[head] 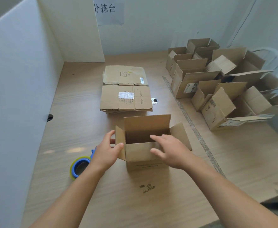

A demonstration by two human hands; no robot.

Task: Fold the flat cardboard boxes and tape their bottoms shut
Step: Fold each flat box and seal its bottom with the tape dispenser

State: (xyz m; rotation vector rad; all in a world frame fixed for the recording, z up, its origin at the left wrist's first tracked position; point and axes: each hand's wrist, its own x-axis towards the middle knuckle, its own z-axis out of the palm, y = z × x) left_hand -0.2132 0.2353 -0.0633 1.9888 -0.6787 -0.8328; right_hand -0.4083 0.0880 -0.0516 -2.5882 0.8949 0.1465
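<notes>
Wooden table [85, 99], white partition [19, 79] along its left side and far corner. One box [143, 155] stands upright at the near middle of the table, top open, four flaps raised.

Left hand [106, 150] holds the box's left flap: thumb on the near face, fingers curled round the outer side.

Right hand [169, 150] is over the near edge of the opening, fingers spread and nearly straight, gripping nothing. It is blurred, so I cannot tell whether it touches the cardboard.

Roll of tape [79, 167], blue and yellow, lies on the table just left of the left wrist.

Stack of flat boxes [126, 89] lies just behind the open box, printed faces up. Cluster of folded boxes [225, 84] sits at the far right, flaps up, crowded against each other.

Metal strip [192, 125] runs along the tabletop between the stack and the cluster. Paper sign [108, 12] on the back wall.
</notes>
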